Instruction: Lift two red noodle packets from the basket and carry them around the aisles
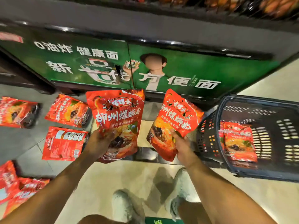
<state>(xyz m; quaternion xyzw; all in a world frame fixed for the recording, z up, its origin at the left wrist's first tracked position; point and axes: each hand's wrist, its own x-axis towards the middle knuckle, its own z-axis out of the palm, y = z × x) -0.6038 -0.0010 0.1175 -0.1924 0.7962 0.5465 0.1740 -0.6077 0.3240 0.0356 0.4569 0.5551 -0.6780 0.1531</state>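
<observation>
My left hand [98, 143] grips the lower part of a red noodle packet [119, 113], held upright over the floor. My right hand [182, 146] holds a second red noodle packet [176, 117] by its lower edge, tilted to the right. Both packets hang in front of a green advertising panel [210, 70] at the base of a shelf. A dark plastic shopping basket [216, 123] stands to the right of my right hand, with one more red packet [237, 139] lying inside it.
Several red packets lie on the floor to the left, such as one [68, 110] face up and one [64, 143] face down. More sit at the far left [17, 112] and lower left [14, 188]. My white shoes [181, 191] stand on pale tiles below.
</observation>
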